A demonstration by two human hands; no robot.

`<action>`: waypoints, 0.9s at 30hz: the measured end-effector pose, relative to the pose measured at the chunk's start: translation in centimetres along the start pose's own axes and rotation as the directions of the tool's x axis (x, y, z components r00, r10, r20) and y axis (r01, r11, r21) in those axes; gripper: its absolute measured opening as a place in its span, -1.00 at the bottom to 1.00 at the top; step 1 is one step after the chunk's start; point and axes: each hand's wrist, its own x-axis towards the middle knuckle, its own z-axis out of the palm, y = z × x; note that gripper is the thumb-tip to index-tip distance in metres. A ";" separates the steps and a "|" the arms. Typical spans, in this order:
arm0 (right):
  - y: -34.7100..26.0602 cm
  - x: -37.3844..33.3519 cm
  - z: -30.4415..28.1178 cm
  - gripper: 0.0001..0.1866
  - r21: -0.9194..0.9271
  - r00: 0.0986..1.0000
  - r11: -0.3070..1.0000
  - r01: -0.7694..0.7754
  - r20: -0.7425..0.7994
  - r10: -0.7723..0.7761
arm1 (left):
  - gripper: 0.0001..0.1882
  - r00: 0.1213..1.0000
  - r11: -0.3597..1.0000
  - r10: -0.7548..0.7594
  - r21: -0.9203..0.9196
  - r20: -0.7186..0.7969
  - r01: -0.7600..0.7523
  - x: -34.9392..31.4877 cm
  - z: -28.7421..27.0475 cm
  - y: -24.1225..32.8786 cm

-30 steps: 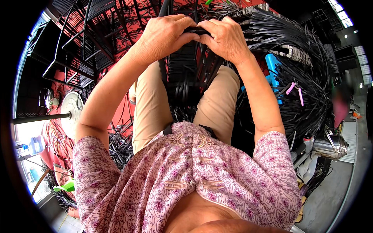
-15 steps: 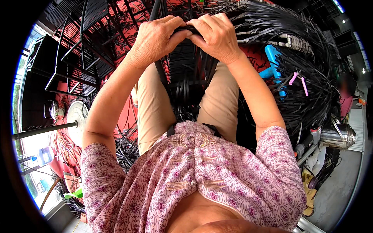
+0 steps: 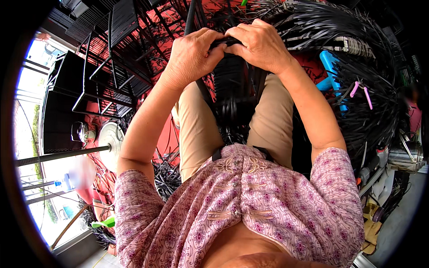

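Observation:
My left hand (image 3: 192, 56) and my right hand (image 3: 259, 44) meet above my knees, fingers closed and thumbs nearly touching. Both pinch a black flat strip (image 3: 229, 41) along the top edge of a black woven piece (image 3: 230, 73) held between my legs. That piece has a slim black frame, and strips hang from it down to the floor. Much of the strip lies hidden behind my fingers and thumbs.
Black metal frames (image 3: 107, 67) stand on the left over red flooring. A bundle of black strips (image 3: 321, 20) spreads across the right, beside a blue plastic piece (image 3: 330, 73) and a pink-handled item (image 3: 367, 97). At far right sits a shiny metal pot (image 3: 404, 154).
The whole view has swung, so the scene and both hands appear further right. My hands stay together at the same edge, fingers still closed on the strip, with only slight finger movement.

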 end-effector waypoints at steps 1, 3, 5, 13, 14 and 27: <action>0.0 0.0 0.0 -0.68 0.009 1.000 1.000 -0.003 0.002 0.003 | -0.78 1.000 1.000 -0.001 0.020 -0.003 0.001 0.0 0.1 0.1; 0.0 -0.1 0.1 -0.68 0.005 1.000 1.000 -0.014 0.006 0.014 | -0.78 1.000 0.999 -0.004 0.053 -0.014 0.005 -0.1 0.1 0.4; -0.2 -0.1 0.1 -0.68 0.002 0.999 1.000 -0.026 0.020 0.026 | -0.78 0.998 0.996 -0.056 0.063 -0.007 0.056 -0.2 -0.1 0.9; -1.1 -1.1 -0.5 -0.58 -0.115 0.955 0.993 -0.001 -0.294 -0.033 | -0.76 0.995 0.995 -0.100 0.024 -0.029 0.100 0.4 0.7 0.8; -2.0 -2.0 -1.3 -0.53 -0.049 0.929 0.998 -0.047 -0.370 0.026 | -0.75 0.974 0.974 -0.225 0.005 0.036 0.225 0.2 -0.1 1.8; 2.0 -38.6 -25.2 -0.38 -0.430 0.275 -0.115 -0.895 -0.737 0.618 | -0.75 0.983 0.983 -0.179 -0.033 0.044 0.181 0.5 1.2 -0.8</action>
